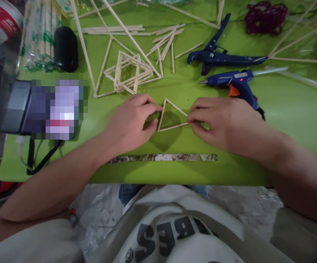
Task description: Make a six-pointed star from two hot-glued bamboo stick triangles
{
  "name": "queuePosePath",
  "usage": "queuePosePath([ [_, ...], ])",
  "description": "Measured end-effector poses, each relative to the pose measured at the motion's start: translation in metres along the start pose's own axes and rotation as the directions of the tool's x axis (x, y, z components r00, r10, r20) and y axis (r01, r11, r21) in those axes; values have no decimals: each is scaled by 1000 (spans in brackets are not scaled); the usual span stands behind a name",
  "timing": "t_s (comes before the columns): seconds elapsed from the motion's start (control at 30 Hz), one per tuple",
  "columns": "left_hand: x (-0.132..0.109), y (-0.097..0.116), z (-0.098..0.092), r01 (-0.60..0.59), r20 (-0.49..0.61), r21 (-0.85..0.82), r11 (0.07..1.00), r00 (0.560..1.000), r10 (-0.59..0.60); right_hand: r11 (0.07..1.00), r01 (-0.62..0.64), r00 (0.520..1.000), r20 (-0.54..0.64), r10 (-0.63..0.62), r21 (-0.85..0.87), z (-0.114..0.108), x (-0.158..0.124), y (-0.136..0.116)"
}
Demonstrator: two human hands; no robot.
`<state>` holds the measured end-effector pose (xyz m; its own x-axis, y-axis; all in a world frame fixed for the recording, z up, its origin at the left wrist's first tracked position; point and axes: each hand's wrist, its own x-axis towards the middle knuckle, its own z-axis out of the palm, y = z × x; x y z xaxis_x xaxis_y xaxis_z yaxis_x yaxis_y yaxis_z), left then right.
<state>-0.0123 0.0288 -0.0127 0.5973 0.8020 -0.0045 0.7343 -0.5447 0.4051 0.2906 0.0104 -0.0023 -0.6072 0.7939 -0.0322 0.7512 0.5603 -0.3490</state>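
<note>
A small triangle of thin wooden sticks (174,127) is between my two hands, over the green table. My right hand (215,118) pinches its right corner with thumb and fingers, which hide that corner. On the other side, the fingertips and thumb of my left hand (132,122) are at the triangle's left stick and hold it lightly. To the right, just beyond my right hand, lies a blue glue gun (240,78) with an orange trigger, a lit red light and a clear glue stick in its back. A patterned flat strip (163,157) lies in front of the triangle.
Stacked stick triangles (133,73) and a larger stick frame (85,54) stand behind my left hand. Loose sticks (165,42), a blue cutter (224,58) and purple cord (266,16) lie farther back. At left are a blurred-out phone (62,109), a black case (65,48) and bagged sticks (40,33).
</note>
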Motion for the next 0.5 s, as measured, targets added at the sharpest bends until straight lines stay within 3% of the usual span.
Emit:
queuePosePath([
  [0.5,-2,0,2,-3,-11,-20,1000,1000,3,1000,6,1000,-1,-7,-8,-1,0,-1],
])
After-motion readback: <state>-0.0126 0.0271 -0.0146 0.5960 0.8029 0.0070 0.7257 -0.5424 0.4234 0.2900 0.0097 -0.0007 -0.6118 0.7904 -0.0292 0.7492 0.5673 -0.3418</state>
